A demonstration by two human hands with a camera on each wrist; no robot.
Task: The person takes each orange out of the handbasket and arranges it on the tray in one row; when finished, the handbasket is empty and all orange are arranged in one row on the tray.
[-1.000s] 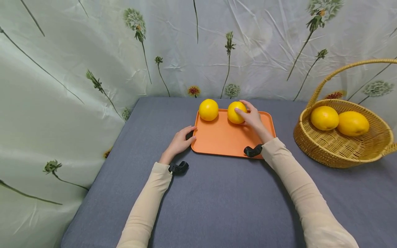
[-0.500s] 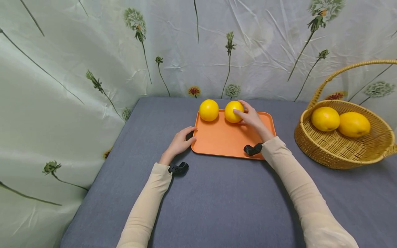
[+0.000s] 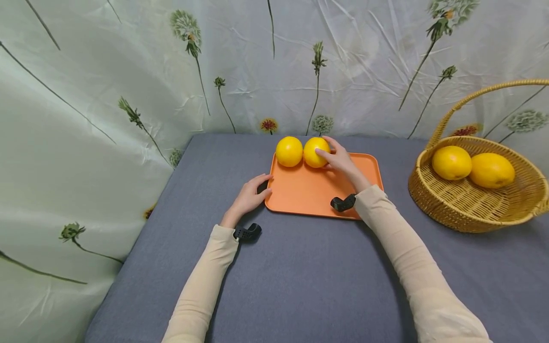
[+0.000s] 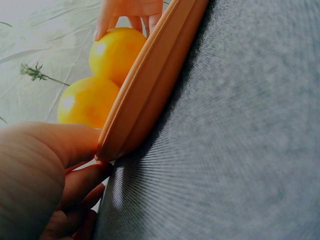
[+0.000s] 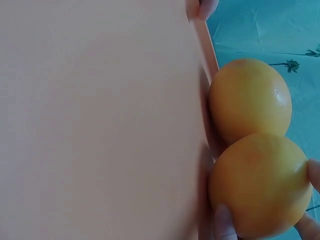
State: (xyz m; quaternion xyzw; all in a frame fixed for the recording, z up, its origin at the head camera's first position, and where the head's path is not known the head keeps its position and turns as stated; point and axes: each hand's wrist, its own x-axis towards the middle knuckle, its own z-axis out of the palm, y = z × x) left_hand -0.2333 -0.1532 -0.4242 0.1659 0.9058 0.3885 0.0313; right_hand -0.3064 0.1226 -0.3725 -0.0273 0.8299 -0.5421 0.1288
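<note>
One round yellow fruit (image 3: 316,156) is clamped between the thumb and fingers of the right hand (image 3: 344,162), left of the palm, at the far side of the orange tray (image 3: 306,193). On its left, another fruit (image 3: 289,151) is touched. The tray's left edge is met by the left hand (image 3: 249,195), thumb and forefinger apart.

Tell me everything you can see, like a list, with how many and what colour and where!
Table: 1, blue-grey, under everything
Backdrop cloth: 1, pale with printed flowers, behind and left of the table
Tray: 1, orange, on the table
Tray fruits: 2, yellow, side by side at the tray's far edge
Basket: 1, golden tan, right of the tray
Basket fruits: 2, yellow, inside the basket
Wrist mounts: 2, black, one at each wrist
Sleeves: 2, cream, on the person's arms
Left hand: 1, touching the tray's left edge
Right hand: 1, holding the right-hand tray fruit
</note>
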